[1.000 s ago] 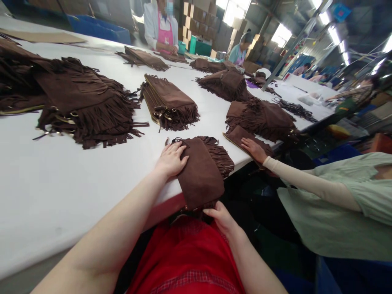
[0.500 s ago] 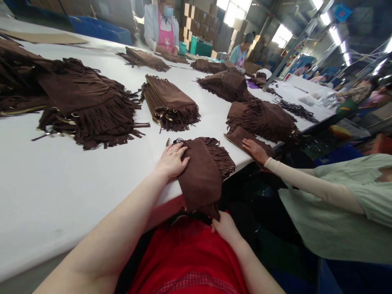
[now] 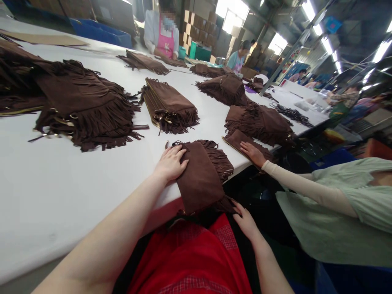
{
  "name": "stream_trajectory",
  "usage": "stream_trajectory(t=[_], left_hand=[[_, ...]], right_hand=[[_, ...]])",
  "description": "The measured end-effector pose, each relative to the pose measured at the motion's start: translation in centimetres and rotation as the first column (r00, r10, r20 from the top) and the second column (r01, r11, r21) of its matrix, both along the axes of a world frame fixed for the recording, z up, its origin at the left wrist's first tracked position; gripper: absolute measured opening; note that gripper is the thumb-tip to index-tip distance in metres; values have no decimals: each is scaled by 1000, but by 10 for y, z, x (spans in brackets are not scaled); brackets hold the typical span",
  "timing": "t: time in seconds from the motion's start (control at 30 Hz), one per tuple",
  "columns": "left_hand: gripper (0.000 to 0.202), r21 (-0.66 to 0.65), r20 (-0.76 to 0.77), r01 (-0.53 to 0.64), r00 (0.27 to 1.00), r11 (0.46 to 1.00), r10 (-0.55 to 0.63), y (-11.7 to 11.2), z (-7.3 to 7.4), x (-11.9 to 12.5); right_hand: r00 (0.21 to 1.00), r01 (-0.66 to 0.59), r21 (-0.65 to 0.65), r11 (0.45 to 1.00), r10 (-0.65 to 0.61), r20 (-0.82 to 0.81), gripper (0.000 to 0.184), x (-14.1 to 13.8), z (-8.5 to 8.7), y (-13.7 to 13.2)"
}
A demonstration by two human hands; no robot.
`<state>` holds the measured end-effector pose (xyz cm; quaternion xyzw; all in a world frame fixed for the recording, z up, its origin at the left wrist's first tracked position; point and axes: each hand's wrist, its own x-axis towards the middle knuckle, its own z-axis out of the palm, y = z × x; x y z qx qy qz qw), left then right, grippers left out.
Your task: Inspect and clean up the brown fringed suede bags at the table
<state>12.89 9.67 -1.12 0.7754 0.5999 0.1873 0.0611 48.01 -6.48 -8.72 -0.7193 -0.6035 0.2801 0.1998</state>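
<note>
A brown suede fringed bag [image 3: 200,175] lies at the near edge of the white table [image 3: 76,179], its lower end hanging over the edge. My left hand [image 3: 170,163] rests flat on the bag's left side, fingers stretched out. My right hand [image 3: 245,220] is below the table edge, its fingers touching the fringe at the bag's hanging lower right corner. Whether those fingers pinch the fringe is not visible.
Several piles of brown fringed bags [image 3: 168,104] lie across the table, the largest pile [image 3: 79,106] at the left. A person in a green top [image 3: 343,204] at my right presses a hand [image 3: 252,153] on another bag. Two more people stand at the table's far end.
My right hand slid from under the bag's bottom edge toward its lower right corner. My left hand has stayed on the bag. The view shifted slightly.
</note>
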Motion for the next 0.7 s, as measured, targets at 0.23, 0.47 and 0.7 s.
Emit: stream_trajectory(t=[0.23,0.47,0.7], left_hand=[[54,4,-12,2,1000,1000,-2,2,-1,0],[55,-6,-4,-5,1000,1000,5,2,0,0],[55,-12,-28,-5,1000,1000,4,2,3,1]], right_hand=[[995,86,15,996,-87,51,39,-4,0,-2],[944,131,57,990,-142,297,119,3,-3,-7],[723,-120,74,990,138,-677,70,-58,18,10]])
